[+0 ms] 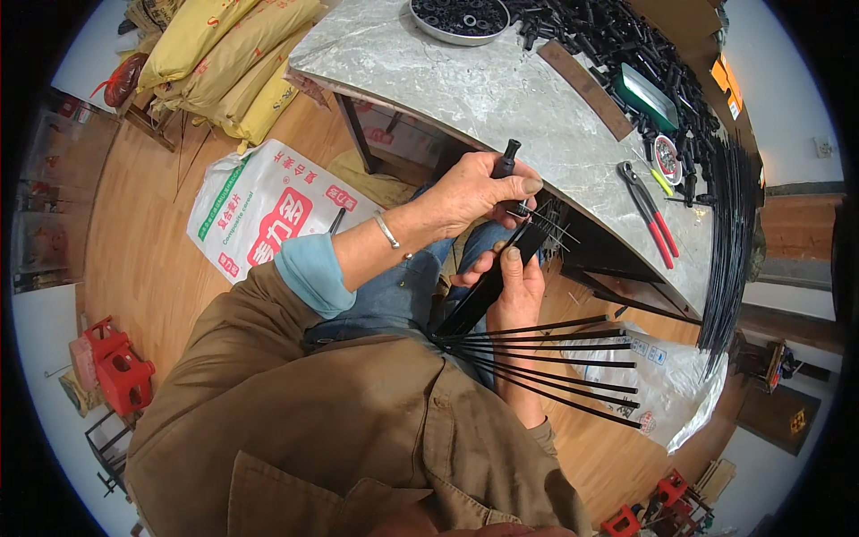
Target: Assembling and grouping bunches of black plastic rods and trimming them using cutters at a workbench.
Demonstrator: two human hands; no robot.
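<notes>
My left hand (474,190), with a metal bracelet at its wrist, grips a small black cylindrical fitting (506,159) with a narrow neck. Its fingertips are at the upper end of a long black piece (483,285) that looks like part of an umbrella frame. Lower down, my right hand (517,285) closes round this piece. Thin dark wires (557,231) stick out near the upper end, beyond the left fingertips. From the lower end, several black rods (573,362) fan out to the right, across my right forearm. The fingers partly hide where fitting and frame meet.
On the grey table (394,54) are a bowl of black rings (461,16), a heap of black parts (617,45), a brown bar (586,89), red-handled pliers (649,215) and a bundle of rods (725,259). A white sack (268,210) and yellow sacks (215,63) are at left.
</notes>
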